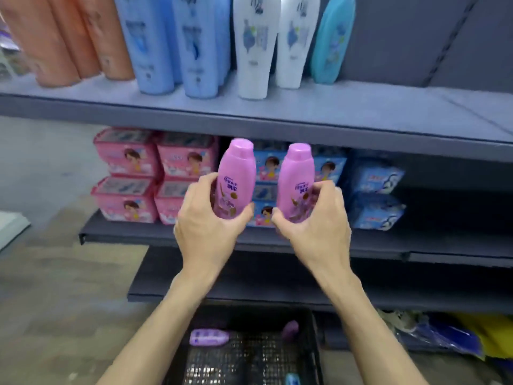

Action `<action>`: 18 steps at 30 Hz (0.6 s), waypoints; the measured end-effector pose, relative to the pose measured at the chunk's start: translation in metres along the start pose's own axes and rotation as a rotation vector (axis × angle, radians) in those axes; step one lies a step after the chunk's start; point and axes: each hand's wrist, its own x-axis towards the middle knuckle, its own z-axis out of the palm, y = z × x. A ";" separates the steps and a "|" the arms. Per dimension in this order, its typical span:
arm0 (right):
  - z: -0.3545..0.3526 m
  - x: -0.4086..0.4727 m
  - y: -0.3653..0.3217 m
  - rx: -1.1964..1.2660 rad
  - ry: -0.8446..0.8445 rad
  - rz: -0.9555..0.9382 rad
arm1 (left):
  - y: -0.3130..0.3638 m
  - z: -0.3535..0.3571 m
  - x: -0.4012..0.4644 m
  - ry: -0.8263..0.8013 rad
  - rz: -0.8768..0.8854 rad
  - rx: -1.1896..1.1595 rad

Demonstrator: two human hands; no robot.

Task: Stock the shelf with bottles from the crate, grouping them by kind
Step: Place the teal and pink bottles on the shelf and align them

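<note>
My left hand [206,218] grips a pink bottle [237,173] upright, and my right hand [316,218] grips a second pink bottle [297,179] of the same kind beside it. Both are held in the air below the upper shelf [333,115] and above the black crate [249,354] on the floor. In the crate lie a purple bottle [208,337], another purple one [290,329] at the back and a blue bottle [293,379] at the front edge. On the upper shelf stand orange bottles [52,37], light blue bottles [172,43], white bottles [272,40] and a turquoise bottle [331,40].
The upper shelf has bare room to the right of the turquoise bottle. The lower shelf [374,243] carries stacked pink packs [125,173] and blue packs [374,195]. Blue and yellow bags [458,337] lie on the floor at the right.
</note>
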 end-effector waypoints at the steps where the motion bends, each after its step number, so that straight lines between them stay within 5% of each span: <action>1: -0.012 0.012 -0.010 0.011 0.034 -0.022 | 0.016 -0.003 0.013 0.018 0.041 -0.029; 8: -0.085 0.079 -0.050 0.033 0.224 -0.171 | 0.115 -0.001 0.064 0.097 0.218 -0.165; 18: -0.143 0.151 -0.002 0.007 0.221 -0.083 | 0.179 0.068 0.099 0.039 0.152 -0.210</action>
